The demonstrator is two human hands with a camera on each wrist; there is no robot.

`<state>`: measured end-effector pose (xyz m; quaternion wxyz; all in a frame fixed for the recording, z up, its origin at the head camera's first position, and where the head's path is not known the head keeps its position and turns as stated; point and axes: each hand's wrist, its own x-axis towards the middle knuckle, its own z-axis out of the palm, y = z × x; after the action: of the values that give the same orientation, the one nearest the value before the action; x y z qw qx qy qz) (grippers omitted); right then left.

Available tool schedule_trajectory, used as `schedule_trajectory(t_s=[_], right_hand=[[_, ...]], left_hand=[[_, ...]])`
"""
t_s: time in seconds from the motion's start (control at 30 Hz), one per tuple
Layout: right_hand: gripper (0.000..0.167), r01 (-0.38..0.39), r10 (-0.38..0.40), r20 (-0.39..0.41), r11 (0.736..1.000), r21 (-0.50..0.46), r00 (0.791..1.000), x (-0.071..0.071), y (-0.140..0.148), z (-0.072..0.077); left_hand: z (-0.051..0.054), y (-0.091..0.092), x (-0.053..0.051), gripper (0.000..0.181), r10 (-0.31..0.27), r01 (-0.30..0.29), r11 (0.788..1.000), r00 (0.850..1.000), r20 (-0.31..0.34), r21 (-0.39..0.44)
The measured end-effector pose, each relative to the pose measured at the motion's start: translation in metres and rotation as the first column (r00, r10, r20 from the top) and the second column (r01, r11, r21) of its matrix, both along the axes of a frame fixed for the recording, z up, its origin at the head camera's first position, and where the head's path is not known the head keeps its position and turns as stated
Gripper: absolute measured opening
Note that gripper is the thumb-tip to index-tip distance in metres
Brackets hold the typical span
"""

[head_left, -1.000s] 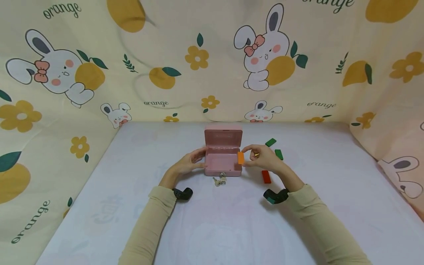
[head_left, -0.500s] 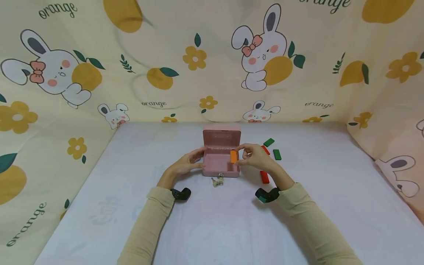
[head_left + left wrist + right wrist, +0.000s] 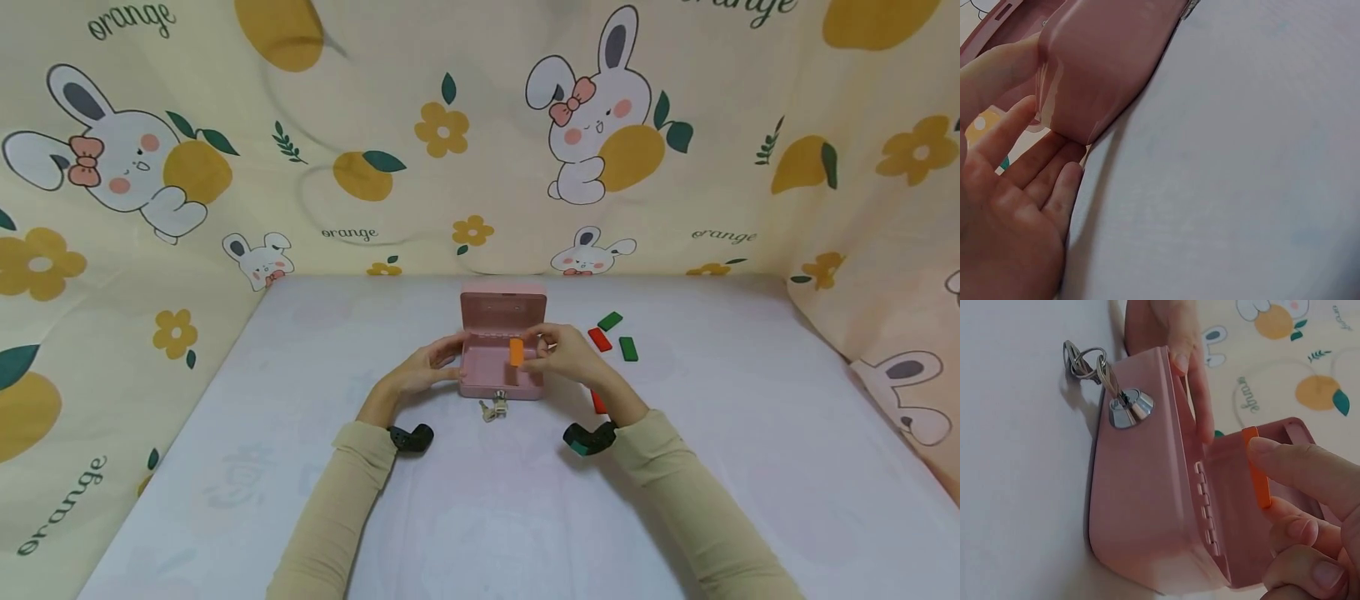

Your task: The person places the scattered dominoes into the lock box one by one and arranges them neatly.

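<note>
A pink metal box stands with its lid raised, and keys hang from the lock on its front. My right hand pinches an orange block upright over the right part of the box; in the right wrist view the orange block is between thumb and fingers. My left hand grips the box's left side, thumb at the front corner and fingers further back. The left wrist view shows my left hand against the box's side.
Right of the box lie two green blocks and a red block. Another red block is partly hidden by my right forearm. A printed cloth rises behind the white table.
The orange block, pinched by my right hand, has moved left from the box's right edge to over its interior. My left hand keeps its grip on the box.
</note>
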<state>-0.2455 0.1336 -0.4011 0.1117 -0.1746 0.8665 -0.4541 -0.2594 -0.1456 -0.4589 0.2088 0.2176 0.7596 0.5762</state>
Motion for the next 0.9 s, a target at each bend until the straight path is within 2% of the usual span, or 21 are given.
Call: schedule_trajectory(t_s=[0.3, 0.53, 0.9], right_hand=[[0.05, 0.0, 0.002, 0.054, 0.999, -0.04, 0.999, -0.004, -0.013, -0.003], [0.049, 0.011, -0.008, 0.087, 1.0, -0.026, 0.996, -0.006, -0.024, -0.007], [0.047, -0.024, 0.024, 0.057, 1.0, -0.01, 0.998, -0.008, -0.035, -0.014]], left_hand=[[0.001, 0.0, 0.001, 0.066, 0.008, -0.008, 0.999, 1.0, 0.015, -0.032], [0.001, -0.002, 0.002, 0.067, -0.004, 0.005, 0.999, 1.0, 0.004, -0.039], [0.004, -0.002, 0.003, 0.066, 0.001, -0.001, 0.999, 1.0, 0.006, -0.049]])
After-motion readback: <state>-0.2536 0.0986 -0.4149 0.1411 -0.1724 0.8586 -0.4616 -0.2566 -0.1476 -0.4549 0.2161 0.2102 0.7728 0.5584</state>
